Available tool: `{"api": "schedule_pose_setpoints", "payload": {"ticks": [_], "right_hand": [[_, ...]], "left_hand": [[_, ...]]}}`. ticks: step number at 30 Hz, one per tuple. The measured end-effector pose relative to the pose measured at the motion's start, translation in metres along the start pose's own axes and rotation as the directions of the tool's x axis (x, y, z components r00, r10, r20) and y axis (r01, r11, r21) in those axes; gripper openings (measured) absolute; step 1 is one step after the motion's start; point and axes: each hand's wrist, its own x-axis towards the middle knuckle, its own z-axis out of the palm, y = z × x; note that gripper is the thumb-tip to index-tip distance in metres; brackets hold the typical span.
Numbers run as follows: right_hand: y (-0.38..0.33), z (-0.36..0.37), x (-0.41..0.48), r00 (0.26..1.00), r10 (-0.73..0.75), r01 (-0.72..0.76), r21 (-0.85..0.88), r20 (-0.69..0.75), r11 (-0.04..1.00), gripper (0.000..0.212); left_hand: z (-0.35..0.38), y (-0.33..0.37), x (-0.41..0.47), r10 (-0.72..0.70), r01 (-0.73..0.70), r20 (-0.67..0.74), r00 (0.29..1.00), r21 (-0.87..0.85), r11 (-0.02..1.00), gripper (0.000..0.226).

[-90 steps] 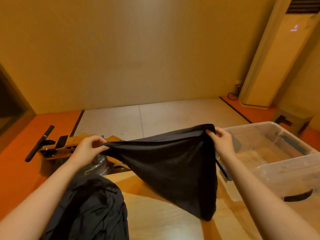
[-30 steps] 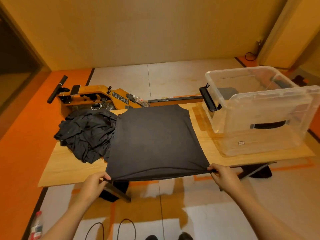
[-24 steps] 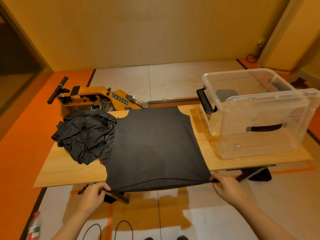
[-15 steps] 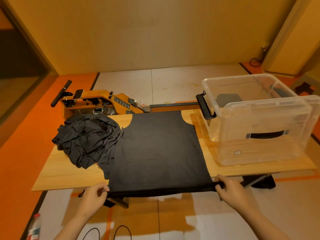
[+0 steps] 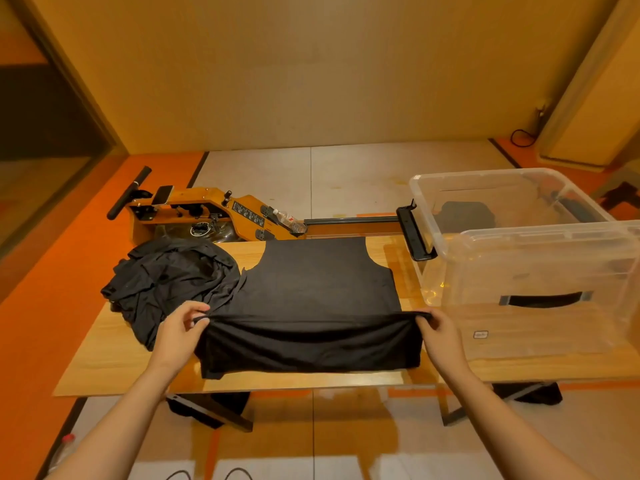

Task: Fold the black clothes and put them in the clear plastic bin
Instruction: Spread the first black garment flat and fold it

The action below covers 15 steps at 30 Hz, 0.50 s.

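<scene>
Warm, dim orange light tints everything; soft shadows pool beneath the pale wooden tabletop [image 5: 114, 358]. Wide-angle distortion bends the edges, and detail is slightly soft.

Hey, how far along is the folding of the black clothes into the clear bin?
Early on. One dark folded piece seems to lie in the bin already. In hand: the left hand and right hand pinch the bottom hem of the black shirt, lifting it for the first fold. Left: finishing it, binning it, then the black pile on the table.

Plain black shirt [image 5: 322, 292], clear bin [image 5: 540, 271], orange floor [image 5: 31, 341].
</scene>
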Motion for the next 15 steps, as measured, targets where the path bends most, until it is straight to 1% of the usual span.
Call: {"api": "schedule_pose_setpoints", "payload": {"ticks": [5,8,12,15], "right_hand": [[-0.013,0.033,0.039,0.996,0.035,-0.035,0.002,-0.086,0.999,0.019],[-0.018,0.054,0.064,0.984,0.059,-0.069,-0.055,-0.167,0.996,0.020],[-0.024,0.072,0.102,0.946,0.128,-0.174,-0.132,-0.299,0.976,0.023],[-0.024,0.079,0.129,0.912,0.201,-0.271,-0.156,-0.356,0.950,0.025]], "left_hand": [[0.006,0.005,0.052,-0.040,0.041,0.020,0.999,-0.054,0.998,0.016],[0.012,0.005,0.091,-0.041,0.043,0.041,0.998,-0.072,0.996,0.016],[0.024,0.002,0.149,-0.071,0.080,0.088,0.994,-0.101,0.992,0.016],[0.037,-0.005,0.184,-0.104,0.114,0.129,0.986,-0.075,0.991,0.015]]}}
